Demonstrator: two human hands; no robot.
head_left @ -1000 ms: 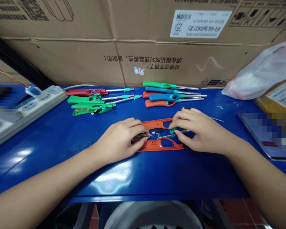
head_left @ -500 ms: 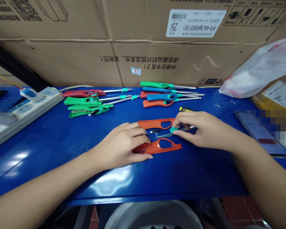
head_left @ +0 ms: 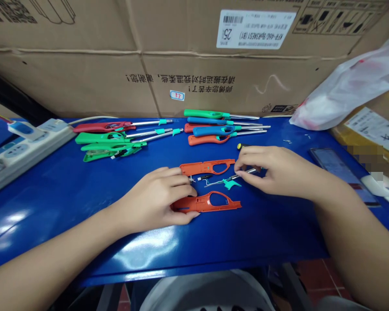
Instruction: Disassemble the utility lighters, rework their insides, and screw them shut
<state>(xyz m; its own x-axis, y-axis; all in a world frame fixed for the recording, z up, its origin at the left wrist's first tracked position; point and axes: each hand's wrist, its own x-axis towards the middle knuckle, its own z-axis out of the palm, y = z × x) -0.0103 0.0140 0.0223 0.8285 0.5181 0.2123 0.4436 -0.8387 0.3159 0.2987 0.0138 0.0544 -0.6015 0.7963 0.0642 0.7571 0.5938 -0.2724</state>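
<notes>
My left hand (head_left: pixel 155 196) lies over the left end of the lower orange lighter casing half (head_left: pixel 225 205), thumb along its near edge and curled fingers on its far side. A second orange casing half (head_left: pixel 199 168) lies just beyond, its left end close to those fingers. Between the two halves are a teal trigger (head_left: pixel 231 184) and a small black part (head_left: pixel 204 177) with thin wires. My right hand (head_left: pixel 269 168) is closed, thumb and fingers pinched at a metal lighter tube (head_left: pixel 250 171) right of the trigger. The hand partly covers a yellow-and-black handle (head_left: pixel 240 146).
Assembled-looking lighters (head_left: pixel 210 130) lie in a row at the back, with opened green and red ones (head_left: pixel 105 137) to their left. A power strip (head_left: pixel 35 144) stands at left. At right are a phone (head_left: pixel 339 172), a white mouse (head_left: pixel 381 185) and a plastic bag (head_left: pixel 340 90). A cardboard box (head_left: pixel 100 77) walls the back.
My right hand has let go of the teal trigger, which now lies on the table, and has its fingers at the metal tube. My left hand stays on the casing. The view has shifted slightly right.
</notes>
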